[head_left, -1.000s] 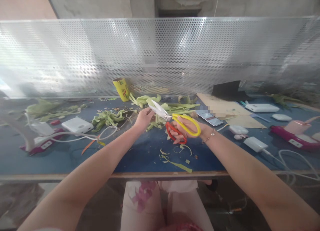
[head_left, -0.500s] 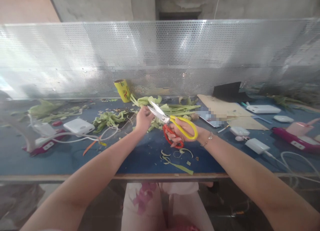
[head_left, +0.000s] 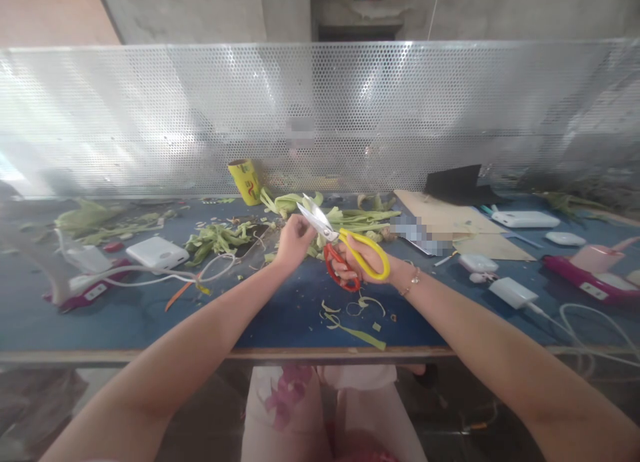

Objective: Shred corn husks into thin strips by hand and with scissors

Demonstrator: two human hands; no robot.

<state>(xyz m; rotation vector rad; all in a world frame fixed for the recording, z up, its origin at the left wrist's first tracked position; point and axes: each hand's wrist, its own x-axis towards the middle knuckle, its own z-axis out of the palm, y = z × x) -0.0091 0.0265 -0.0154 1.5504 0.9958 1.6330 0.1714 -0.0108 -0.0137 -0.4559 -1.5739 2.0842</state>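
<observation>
My right hand grips a pair of scissors, its fingers through the yellow and red handle loops. The silver blades are slightly parted and point up and to the left. Beside the blades, my left hand is closed in a pinch, with its fingertips turned away. What it pinches, if anything, is hidden. Behind both hands lie pale green leafy stalks. To the left sits a heap of cut green leaves. Thin green trimmings are scattered on the blue table near its front edge.
A yellow tube leans by the perforated metal screen. On the left are a white box-shaped device, cables and a power strip. A phone, cardboard, a white charger and another power strip lie right.
My left hand has shifted slightly right. The scissors, in my right hand, have moved a little up, and their handles slightly left.
</observation>
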